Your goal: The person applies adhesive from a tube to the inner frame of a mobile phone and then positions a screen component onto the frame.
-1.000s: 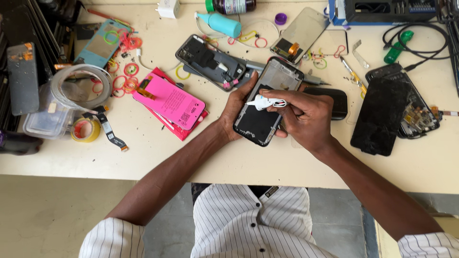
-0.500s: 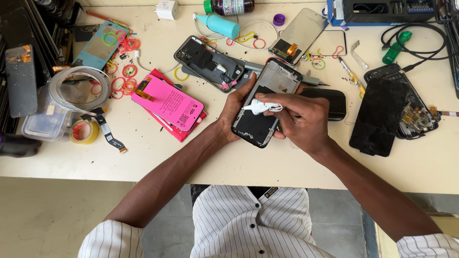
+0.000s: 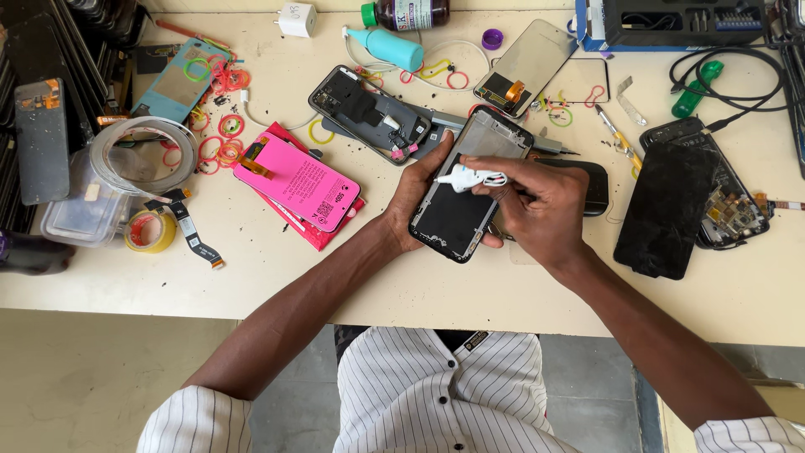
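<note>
My left hand (image 3: 417, 195) grips the left edge of an opened black phone frame (image 3: 459, 205), tilted just above the cream table (image 3: 402, 285). My right hand (image 3: 537, 205) pinches a small white tube (image 3: 470, 178), its tip laid across the frame's upper part. Both hands meet over the middle of the table.
A pink battery (image 3: 298, 182) lies to the left, an opened phone body (image 3: 369, 113) behind it. A cracked black screen (image 3: 667, 205) and another dismantled phone (image 3: 725, 205) lie at right. Rubber bands, tape rolls (image 3: 149, 231), a teal bottle (image 3: 390, 46) and a tool case (image 3: 679, 21) crowd the back.
The white tube has slid slightly left across the frame in my right hand. My left hand keeps the same grip on the frame.
</note>
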